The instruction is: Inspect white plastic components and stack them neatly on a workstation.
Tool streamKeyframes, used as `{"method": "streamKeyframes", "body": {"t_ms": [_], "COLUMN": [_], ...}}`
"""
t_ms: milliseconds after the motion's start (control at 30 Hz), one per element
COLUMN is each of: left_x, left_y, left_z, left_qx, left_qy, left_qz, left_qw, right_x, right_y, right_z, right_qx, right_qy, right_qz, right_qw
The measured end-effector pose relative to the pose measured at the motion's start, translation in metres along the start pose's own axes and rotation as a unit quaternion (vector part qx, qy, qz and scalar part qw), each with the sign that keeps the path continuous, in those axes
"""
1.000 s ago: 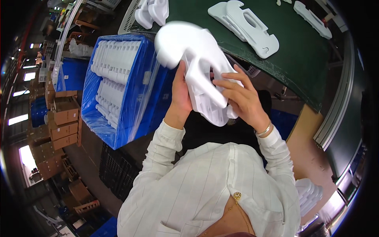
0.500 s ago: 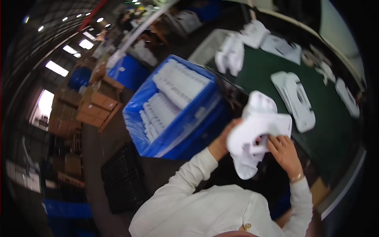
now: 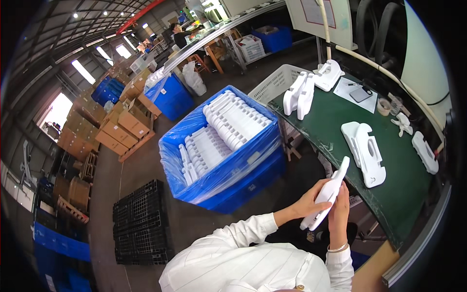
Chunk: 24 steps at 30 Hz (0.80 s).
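Both my hands hold one white moulded plastic part [image 3: 330, 191], seen edge-on just off the near edge of the green table [image 3: 335, 117]. My left hand [image 3: 307, 201] grips it from the left side and my right hand [image 3: 340, 209] from below right. On the table lie a similar flat white part [image 3: 366, 153], two standing white parts [image 3: 299, 93] and another white part [image 3: 328, 74] further back. A blue crate [image 3: 233, 182] lined with clear plastic stands to my left, filled with rows of the same white parts [image 3: 221, 131].
A white basket [image 3: 277, 82] stands behind the table. Black pallets [image 3: 141, 221] lie on the floor to the left. Stacked cardboard boxes [image 3: 121, 126] and more blue bins [image 3: 170, 95] stand beyond. A phone on paper [image 3: 360, 92], a tape roll [image 3: 384, 106] and small white pieces [image 3: 424, 151] sit on the table's right.
My head has lifted, so the view takes in more of the hall. The white part has turned from broadside to edge-on in my hands and sits lower, near the table's edge.
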State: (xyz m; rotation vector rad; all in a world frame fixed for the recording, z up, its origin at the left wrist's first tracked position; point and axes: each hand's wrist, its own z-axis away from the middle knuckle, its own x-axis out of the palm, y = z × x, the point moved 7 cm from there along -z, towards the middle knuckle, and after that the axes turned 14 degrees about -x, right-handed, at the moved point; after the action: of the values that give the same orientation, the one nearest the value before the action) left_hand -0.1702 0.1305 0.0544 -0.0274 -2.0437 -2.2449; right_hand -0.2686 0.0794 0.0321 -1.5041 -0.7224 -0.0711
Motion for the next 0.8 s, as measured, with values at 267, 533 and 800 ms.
{"method": "streamKeyframes", "body": {"t_ms": [267, 533, 800], "left_x": [0.015, 0.021, -0.017], "left_y": [0.012, 0.025, 0.016], "left_z": [0.015, 0.026, 0.002], "left_qx": [0.026, 0.104, -0.059], "left_qy": [0.009, 0.073, 0.112], "left_qz": [0.010, -0.106, 0.194], "left_qw": [1.000, 0.986, 0.973], "right_x": [-0.012, -0.024, -0.013], "right_y": [0.006, -0.006, -0.052], "right_z": [0.008, 0.022, 0.010], "right_qx": [0.004, -0.022, -0.162], "right_qy": [0.037, 0.040, 0.069], "right_qz": [-0.164, -0.200, 0.017], "right_qw": [0.986, 0.979, 0.984]}}
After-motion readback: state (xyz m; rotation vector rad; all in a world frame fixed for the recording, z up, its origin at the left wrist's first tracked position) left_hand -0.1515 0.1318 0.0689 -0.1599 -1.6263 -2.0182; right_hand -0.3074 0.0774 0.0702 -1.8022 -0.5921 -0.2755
